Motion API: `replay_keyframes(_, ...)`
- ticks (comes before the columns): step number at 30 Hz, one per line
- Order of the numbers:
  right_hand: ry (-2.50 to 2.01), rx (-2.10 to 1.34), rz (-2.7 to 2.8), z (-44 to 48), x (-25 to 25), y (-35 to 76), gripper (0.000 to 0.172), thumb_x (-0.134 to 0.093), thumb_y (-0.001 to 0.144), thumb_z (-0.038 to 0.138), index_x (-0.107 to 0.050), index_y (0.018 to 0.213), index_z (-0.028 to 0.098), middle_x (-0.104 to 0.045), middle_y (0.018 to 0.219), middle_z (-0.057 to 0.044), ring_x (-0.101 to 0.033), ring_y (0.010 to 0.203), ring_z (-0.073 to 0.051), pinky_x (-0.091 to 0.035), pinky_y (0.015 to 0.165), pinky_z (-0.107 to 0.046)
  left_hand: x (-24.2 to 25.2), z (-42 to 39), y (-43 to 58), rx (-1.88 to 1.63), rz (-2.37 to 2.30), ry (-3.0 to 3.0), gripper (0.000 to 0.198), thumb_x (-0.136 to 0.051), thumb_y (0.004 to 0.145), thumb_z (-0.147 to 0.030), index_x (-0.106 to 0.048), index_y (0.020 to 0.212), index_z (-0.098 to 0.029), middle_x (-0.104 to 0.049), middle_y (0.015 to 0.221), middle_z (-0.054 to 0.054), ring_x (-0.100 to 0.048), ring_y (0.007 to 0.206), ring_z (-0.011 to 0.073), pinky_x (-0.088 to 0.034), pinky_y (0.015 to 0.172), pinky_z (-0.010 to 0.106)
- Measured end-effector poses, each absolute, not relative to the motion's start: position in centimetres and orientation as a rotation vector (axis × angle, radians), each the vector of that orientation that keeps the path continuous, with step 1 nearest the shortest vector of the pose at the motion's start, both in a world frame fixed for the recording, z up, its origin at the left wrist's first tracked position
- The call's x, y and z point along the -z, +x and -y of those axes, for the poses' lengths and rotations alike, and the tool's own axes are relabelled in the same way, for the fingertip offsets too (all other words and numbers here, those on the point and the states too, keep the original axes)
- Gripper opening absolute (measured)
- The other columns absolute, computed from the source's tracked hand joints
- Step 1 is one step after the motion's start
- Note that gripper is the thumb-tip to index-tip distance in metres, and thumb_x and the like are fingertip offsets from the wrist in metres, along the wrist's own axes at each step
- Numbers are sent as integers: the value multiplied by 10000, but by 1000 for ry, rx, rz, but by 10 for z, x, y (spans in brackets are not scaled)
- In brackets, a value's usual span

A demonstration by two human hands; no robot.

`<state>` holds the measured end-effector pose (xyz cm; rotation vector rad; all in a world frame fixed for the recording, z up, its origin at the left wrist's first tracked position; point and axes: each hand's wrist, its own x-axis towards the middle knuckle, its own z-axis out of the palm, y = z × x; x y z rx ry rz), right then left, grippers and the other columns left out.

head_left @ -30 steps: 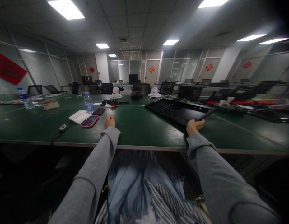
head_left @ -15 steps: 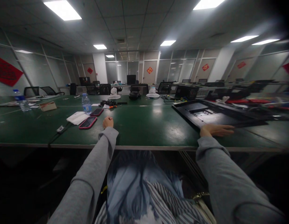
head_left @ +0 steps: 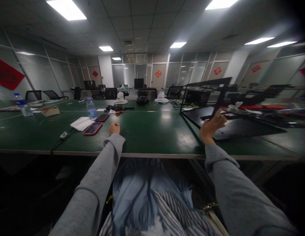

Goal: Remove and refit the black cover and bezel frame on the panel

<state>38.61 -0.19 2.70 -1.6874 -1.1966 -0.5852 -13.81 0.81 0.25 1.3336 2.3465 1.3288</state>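
My left hand (head_left: 114,128) rests on the green table as a loose fist; whatever may be inside it is hidden. Close by on its left are two phones, a nearer red-edged phone (head_left: 93,128) and a farther phone (head_left: 102,117). On the right, my right hand (head_left: 212,127) grips the near side of a thin black rectangular frame (head_left: 206,82), which is tilted up. Under the frame lies a flat black panel (head_left: 250,128), its left part partly covered by my hand and the frame.
Left of the phones are folded white tissue (head_left: 81,124), a water bottle (head_left: 91,109) and a cable with a white tag (head_left: 64,134). Farther back stand two white fans (head_left: 120,100) and a black tangle of gear (head_left: 115,108). Cluttered items fill the far right.
My right hand has risen and moved left, its fingers closing on the black frame. The frame has swung up from the flat panel. My left hand has stayed put.
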Motion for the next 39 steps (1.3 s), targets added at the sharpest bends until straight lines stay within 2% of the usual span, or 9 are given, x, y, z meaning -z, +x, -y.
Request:
replay_keyframes(3, -1642, 632, 1342, 4, -32, 357, 654, -301, 979, 214, -117, 1601, 133, -332, 1467, -235, -222, 1396, -301, -131, 1172, -497, -3, -11, -138, -1376, -2313, 1334, 78, -614, 894, -309, -609, 851, -245, -717, 1003, 46, -648, 978, 216, -436, 781, 304)
replay_keyframes(6, -1609, 639, 1384, 3, -34, 337, 658, -265, 988, 245, -102, 1600, 67, -342, 1451, -256, -248, 1376, -315, -174, 1155, -485, -4, -14, -139, -1393, -2271, 1379, 79, -615, 903, -297, -604, 950, -234, -716, 1005, 48, -653, 1000, 199, -440, 821, 296)
replay_keyframes(9, -1550, 589, 1355, -2, -34, 327, 700, -269, 961, 244, -66, 1604, 58, -375, 1429, -246, -286, 1354, -333, -232, 1124, -526, -3, -16, -139, -1415, -2226, 1445, 197, -612, 909, -296, -581, 1090, -223, -708, 1032, 54, -650, 1038, 187, -443, 884, 300)
replay_keyframes(16, -1532, 321, 1473, -30, -24, 324, 730, -315, 905, 200, -143, 1603, 76, -582, 1282, -173, -424, 1255, -299, -357, 1067, -497, -1, -20, -131, -1485, -2206, 1506, 531, -582, 919, -296, -404, 1402, -161, -509, 1435, 195, -487, 1341, 261, -424, 1024, 370)
replay_keyframes(21, -1609, 237, 1495, -50, -2, 336, 657, -348, 890, 155, -316, 1531, 15, -555, 1365, -217, -482, 1265, -280, -337, 1120, -432, 0, -26, -131, -1351, -2076, 1545, 328, -399, 966, -131, -510, 1271, -177, -699, 1151, 105, -637, 1134, 203, -452, 965, 320)
replay_keyframes(23, -1645, 201, 1529, -55, 5, 343, 641, -417, 866, 163, -390, 1487, 4, -507, 1425, -241, -476, 1304, -303, -318, 1140, -444, 2, -28, -133, -1279, -2104, 1545, 255, -407, 963, -131, -588, 1135, -185, -715, 1119, 102, -639, 1134, 213, -448, 963, 319)
replay_keyframes(28, -1799, -117, 1505, -67, 17, 355, 711, -547, 820, 199, -387, 1481, -10, -603, 1305, -249, -560, 1244, -326, -404, 1089, -434, 5, -31, -134, -1175, -2181, 1539, 180, -489, 940, -163, -662, 901, -195, -725, 1098, 118, -648, 1129, 228, -452, 932, 305)
replay_keyframes(32, -1695, -231, 1560, -76, 25, 363, 718, -550, 769, 150, -412, 1461, 19, -595, 1342, -215, -552, 1275, -277, -404, 1106, -382, 8, -35, -132, -1150, -2231, 1535, 193, -504, 940, -171, -694, 917, -194, -728, 1125, 121, -646, 1140, 234, -447, 940, 305)
replay_keyframes(39, -1674, -188, 1551, -78, 30, 363, 602, -541, 737, 152, -548, 1339, 138, -656, 1265, -157, -565, 1257, -302, -418, 1092, -477, 7, -31, -130, -970, -2390, 1646, 355, -440, 966, -267, -689, 1193, -153, -676, 1247, 170, -593, 1210, 289, -429, 986, 373)
